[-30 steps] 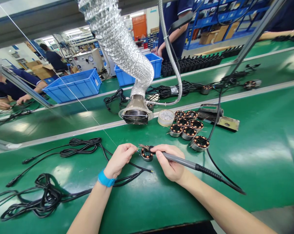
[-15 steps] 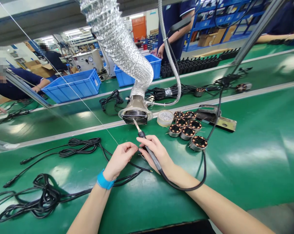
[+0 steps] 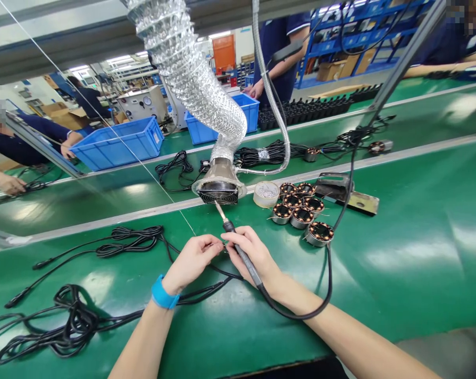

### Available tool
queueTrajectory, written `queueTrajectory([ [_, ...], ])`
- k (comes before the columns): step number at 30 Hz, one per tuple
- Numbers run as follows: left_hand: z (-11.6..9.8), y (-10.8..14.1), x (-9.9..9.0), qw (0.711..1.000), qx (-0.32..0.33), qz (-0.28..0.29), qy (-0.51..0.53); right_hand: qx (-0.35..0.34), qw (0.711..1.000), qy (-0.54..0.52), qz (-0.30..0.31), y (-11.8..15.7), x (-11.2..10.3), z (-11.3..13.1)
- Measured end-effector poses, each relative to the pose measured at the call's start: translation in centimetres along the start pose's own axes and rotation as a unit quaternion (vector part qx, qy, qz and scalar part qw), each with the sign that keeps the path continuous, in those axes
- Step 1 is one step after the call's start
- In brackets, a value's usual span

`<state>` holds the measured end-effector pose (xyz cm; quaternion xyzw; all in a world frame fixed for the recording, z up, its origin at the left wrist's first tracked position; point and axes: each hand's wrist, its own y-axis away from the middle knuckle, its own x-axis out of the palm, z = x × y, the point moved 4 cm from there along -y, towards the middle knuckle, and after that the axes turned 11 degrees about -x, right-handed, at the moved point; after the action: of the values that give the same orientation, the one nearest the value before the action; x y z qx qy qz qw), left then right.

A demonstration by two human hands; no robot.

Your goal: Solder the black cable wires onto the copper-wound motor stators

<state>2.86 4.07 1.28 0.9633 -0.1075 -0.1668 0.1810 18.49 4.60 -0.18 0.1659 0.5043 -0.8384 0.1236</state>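
My right hand (image 3: 256, 255) is closed around a soldering iron (image 3: 244, 252), whose metal tip points up and away below the fume hood. Its thumb and fingertips also meet near my left fingertips. My left hand (image 3: 194, 260), with a blue band at the wrist, is pinched; a thin solder wire (image 3: 188, 223) runs down to it from the upper left. Something small sits between the two sets of fingertips, mostly hidden. Black cables (image 3: 206, 289) pass under my hands. Right of them stands a copper-wound stator (image 3: 319, 233), in front of several more stators (image 3: 292, 200).
A fume hood (image 3: 221, 184) hangs from a silver duct ahead of my hands. Beside the stators are a round tub (image 3: 266, 193) and a metal block (image 3: 360, 201). Coiled black cables (image 3: 70, 321) lie left. Blue bins (image 3: 119, 145) and co-workers stand across the bench.
My hands stay close together and shift only slightly, with the fingertips still meeting. The view has moved a little. At the far left, a co-worker's hand has moved right.
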Motion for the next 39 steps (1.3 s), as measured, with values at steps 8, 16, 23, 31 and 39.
queueTrajectory([
  [8,0.8,-0.5,-0.1,1.000,-0.013,-0.019,0.019,0.016,1.000,-0.005,0.011,0.4,0.3,0.2],
  [16,1.3,-0.8,-1.1,0.996,-0.046,-0.004,0.072,0.079,0.993,0.041,0.078,2.1,-0.1,-0.7],
  [23,1.6,-0.9,-0.8,0.992,-0.064,0.039,0.104,0.123,0.988,0.010,0.090,2.5,0.5,-2.5],
  [31,1.7,-0.8,-0.4,0.993,-0.077,0.022,0.086,0.123,0.989,0.023,0.080,2.3,0.1,-2.5],
  [39,1.6,-0.8,-0.4,0.991,-0.082,0.035,0.098,-0.012,0.998,0.056,-0.036,0.9,-1.9,0.3],
])
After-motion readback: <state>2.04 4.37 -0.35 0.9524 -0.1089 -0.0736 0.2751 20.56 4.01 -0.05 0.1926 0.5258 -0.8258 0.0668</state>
